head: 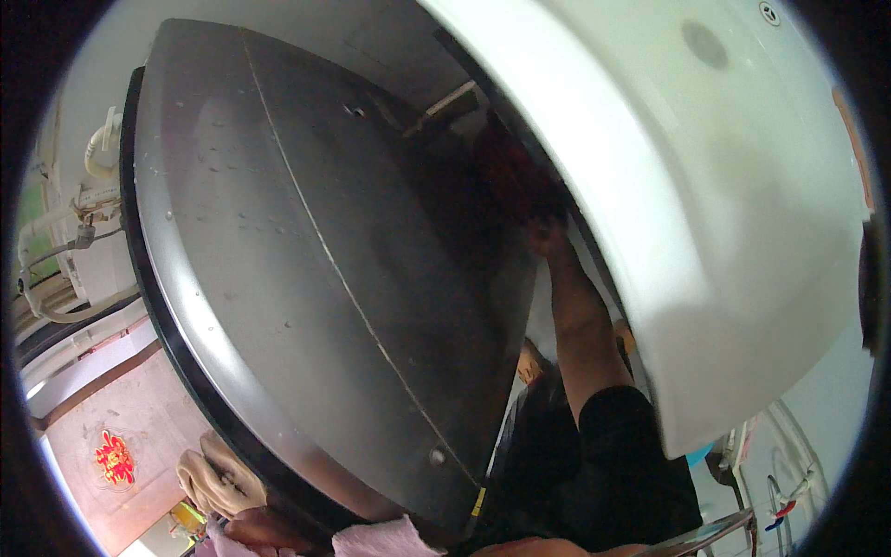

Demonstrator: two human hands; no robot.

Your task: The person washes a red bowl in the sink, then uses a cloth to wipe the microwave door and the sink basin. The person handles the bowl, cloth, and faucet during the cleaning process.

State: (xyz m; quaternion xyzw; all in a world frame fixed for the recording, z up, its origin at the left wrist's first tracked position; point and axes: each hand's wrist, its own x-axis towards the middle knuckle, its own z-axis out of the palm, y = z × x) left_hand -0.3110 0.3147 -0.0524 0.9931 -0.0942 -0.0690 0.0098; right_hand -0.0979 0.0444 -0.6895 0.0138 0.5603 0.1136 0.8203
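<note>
My right hand (546, 237) reaches from a black sleeve into the shadowed gap between a large dark grey panel (362, 230) and a glossy white fixture (731, 230), possibly a basin. Its fingers are dim. A dark red area (511, 163) lies beyond them, and whether they hold it is unclear. The grey panel has a thin pale line, small droplets and a dark outer edge. At the lower rim is a brownish shape (271, 529), possibly part of my left hand, between folds of pink cloth (383, 537); its grip cannot be made out.
White pipes (90, 306) and a plug (85, 235) with a cord run along the left wall. A beige cloth (219, 480) hangs near a door (146, 411) with a red ornament. Hoses with red and blue fittings (783, 512) are at lower right. A foot (530, 361) shows below.
</note>
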